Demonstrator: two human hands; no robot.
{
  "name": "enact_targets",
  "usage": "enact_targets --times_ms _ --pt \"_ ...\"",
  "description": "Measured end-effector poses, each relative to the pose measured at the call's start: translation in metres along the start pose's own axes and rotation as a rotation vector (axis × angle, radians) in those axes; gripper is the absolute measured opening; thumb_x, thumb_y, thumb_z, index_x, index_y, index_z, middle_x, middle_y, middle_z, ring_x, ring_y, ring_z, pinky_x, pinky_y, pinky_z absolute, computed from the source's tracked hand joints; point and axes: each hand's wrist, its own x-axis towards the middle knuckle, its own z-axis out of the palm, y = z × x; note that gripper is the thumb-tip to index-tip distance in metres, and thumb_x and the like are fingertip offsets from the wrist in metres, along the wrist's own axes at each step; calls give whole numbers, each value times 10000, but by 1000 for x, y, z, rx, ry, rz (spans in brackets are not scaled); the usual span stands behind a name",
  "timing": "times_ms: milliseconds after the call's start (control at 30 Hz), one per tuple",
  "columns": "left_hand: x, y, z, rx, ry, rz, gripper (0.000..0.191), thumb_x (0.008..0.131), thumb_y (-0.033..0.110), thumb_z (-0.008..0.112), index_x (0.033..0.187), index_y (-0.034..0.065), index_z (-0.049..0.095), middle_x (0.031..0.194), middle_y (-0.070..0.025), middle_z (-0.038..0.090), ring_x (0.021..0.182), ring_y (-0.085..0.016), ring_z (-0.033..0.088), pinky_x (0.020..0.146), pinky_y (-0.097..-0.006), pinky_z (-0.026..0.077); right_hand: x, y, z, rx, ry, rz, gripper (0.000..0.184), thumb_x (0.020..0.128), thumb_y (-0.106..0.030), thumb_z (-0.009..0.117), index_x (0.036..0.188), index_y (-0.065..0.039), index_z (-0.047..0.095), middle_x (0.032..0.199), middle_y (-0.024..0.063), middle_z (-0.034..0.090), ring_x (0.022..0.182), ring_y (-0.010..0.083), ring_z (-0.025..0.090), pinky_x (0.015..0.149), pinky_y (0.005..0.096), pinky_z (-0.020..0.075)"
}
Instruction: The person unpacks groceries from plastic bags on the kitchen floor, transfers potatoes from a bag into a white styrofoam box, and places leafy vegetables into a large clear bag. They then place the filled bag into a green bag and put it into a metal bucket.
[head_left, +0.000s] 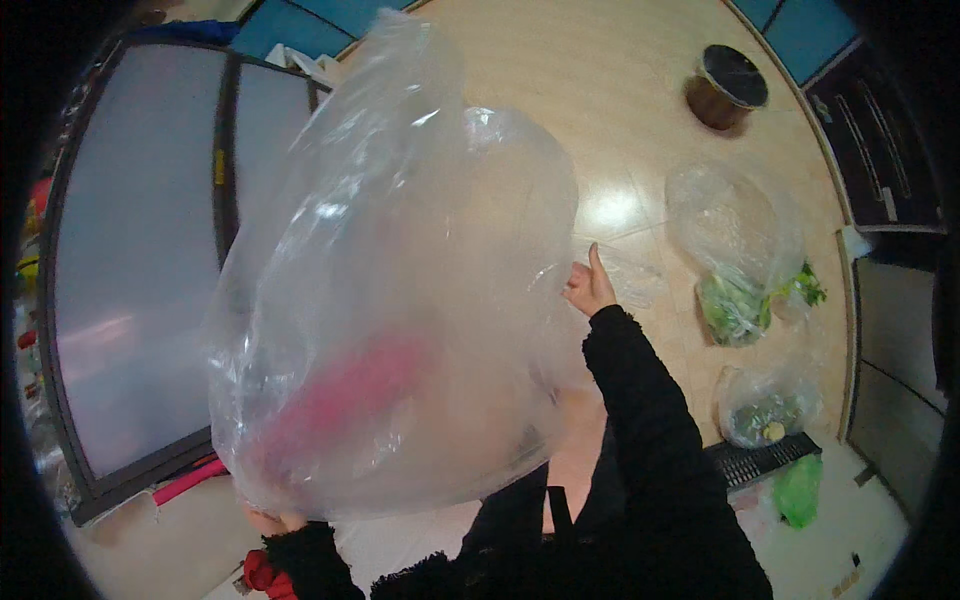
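Observation:
A large, puffed-out clear plastic bag (420, 262) fills the middle of the view before me. At its lower left edge is my left hand (274, 519), partly hidden by the bag; its grip cannot be made out. My right hand (591, 289) is at the bag's right side, thumb pointing up and fingers curled at the plastic. A blurred pink shape shows through the bag's lower part; what it is cannot be told.
A dark round bin (718, 105) stands at the upper right. Clear bags of leafy greens (731, 307) and other vegetables (769, 420) lie on the floor at right, near a black grate (765, 459) and a green bag (798, 491). Framed panels (142, 247) stand left.

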Motion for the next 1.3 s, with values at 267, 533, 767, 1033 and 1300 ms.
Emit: enact_targets --times_ms 267,533,767,1033,1300 --pt "12 -66 -92 465 -212 -379 702 686 9 570 1314 36 256 1348 -76 289 1239 -230 286 1012 -366 221 -66 -63 44 -84 -269 -521 291 810 -173 543 1084 -78 514 1087 75 506 1037 179 434 888 379 338" --pt "87 -87 125 392 -589 117 624 835 146 450 1354 77 111 1368 -132 247 1292 -238 172 1044 -355 134 -242 -81 45 -373 -666 -470 526 772 -251 571 1243 -125 374 1160 126 461 987 217 486 914 405 336" --pt "154 -215 316 617 -641 -363 468 869 449 395 1096 50 485 855 -59 583 792 -126 547 610 -253 417 -320 -84 35 -351 -332 -735 126 800 -178 544 917 -142 514 926 19 541 892 162 527 980 527 241" --pt "6 -258 254 798 -1577 357 659 712 305 667 1261 96 369 1118 -90 486 881 -199 521 772 -307 418 -378 -93 15 -82 -108 -928 255 777 -34 517 1013 -131 521 962 -7 547 901 124 513 982 510 248" --pt "-24 -289 251 1418 -1268 513 101 697 159 536 730 97 609 804 -121 577 804 -298 534 675 -402 434 -441 -151 -11 21 303 -1048 276 797 -235 541 1008 -57 545 909 47 584 829 180 530 923 462 341"
